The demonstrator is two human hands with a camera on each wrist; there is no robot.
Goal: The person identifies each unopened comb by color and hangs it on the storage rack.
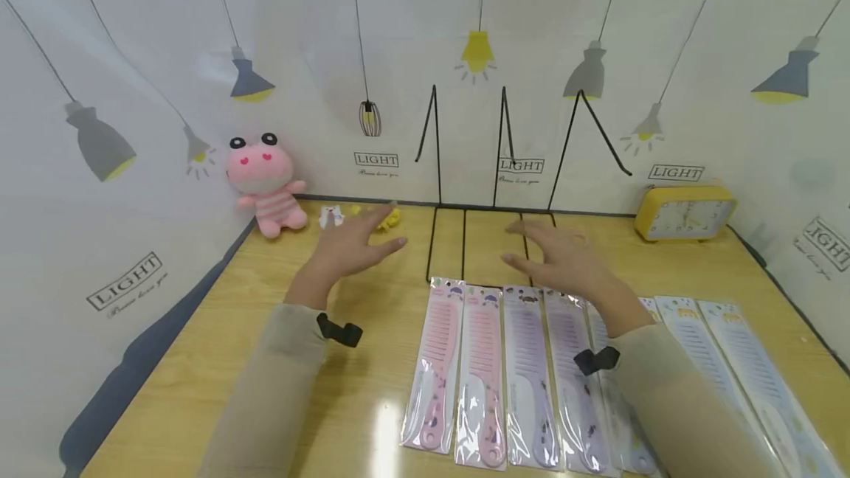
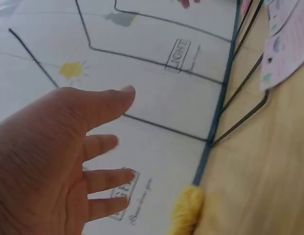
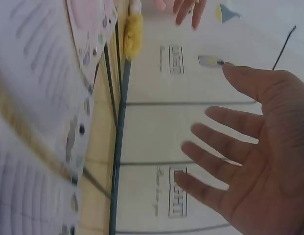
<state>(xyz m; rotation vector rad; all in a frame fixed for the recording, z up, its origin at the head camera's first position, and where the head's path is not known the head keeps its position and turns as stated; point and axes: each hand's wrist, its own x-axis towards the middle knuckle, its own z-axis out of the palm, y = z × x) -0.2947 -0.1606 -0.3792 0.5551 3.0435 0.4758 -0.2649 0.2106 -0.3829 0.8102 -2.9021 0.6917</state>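
left hand [image 1: 348, 246] and right hand [image 1: 564, 260]: both raised, fingers spread. rack [image 1: 496, 183]: standing between and beyond them. combs [image 1: 572, 349]: in a row on the near side, partly beneath the right sleeve [image 1: 684, 397]. toy [image 1: 268, 183]: beyond the left hand.

The left hand [image 1: 348, 246] and right hand [image 1: 564, 257] hover over a wooden table [image 1: 358, 397], fingers extended, near a black wire rack [image 1: 437, 146]. Packaged combs [image 1: 527, 345] (pink, purple and pale blue) lie in a row before it. A pink plush toy [image 1: 268, 183] sits back left, a yellow clock [image 1: 687, 214] back right.
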